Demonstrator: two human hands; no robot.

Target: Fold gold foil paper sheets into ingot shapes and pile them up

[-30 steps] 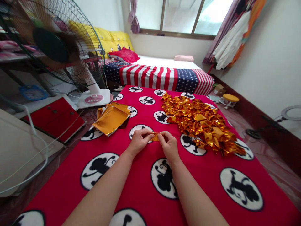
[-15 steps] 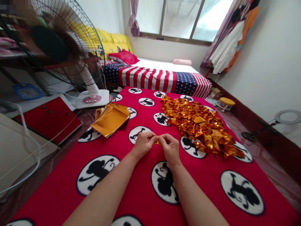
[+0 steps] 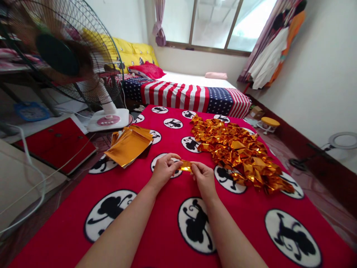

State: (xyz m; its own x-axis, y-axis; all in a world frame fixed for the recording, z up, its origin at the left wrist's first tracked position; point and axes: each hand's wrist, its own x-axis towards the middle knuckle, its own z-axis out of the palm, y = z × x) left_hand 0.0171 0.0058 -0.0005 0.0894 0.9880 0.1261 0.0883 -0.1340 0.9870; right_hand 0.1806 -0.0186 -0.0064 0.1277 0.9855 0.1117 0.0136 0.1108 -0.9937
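Note:
A small folded strip of gold foil paper (image 3: 185,166) is stretched level between my two hands. My left hand (image 3: 165,169) pinches its left end between thumb and fingers. At the opposite end, the thumb and fingers of my right hand (image 3: 204,176) are closed on it. Beyond my left hand lies a loose stack of flat gold foil sheets (image 3: 129,144). Many folded gold foil pieces (image 3: 237,146) are heaped in rows beyond and to the right of my right hand. Everything rests on a red blanket (image 3: 156,230) with black-and-white round figures.
A floor fan (image 3: 107,119) with blurred blades stands at the left, beside a red cabinet panel (image 3: 57,143). A bed with a stars-and-stripes cover (image 3: 178,93) is at the back. A yellow stool (image 3: 270,121) and a ring light (image 3: 344,140) stand right.
My hands have moved slightly apart, and more of the gold foil strip shows between them. My left fingers have lifted and loosened a little. The view has shifted slightly.

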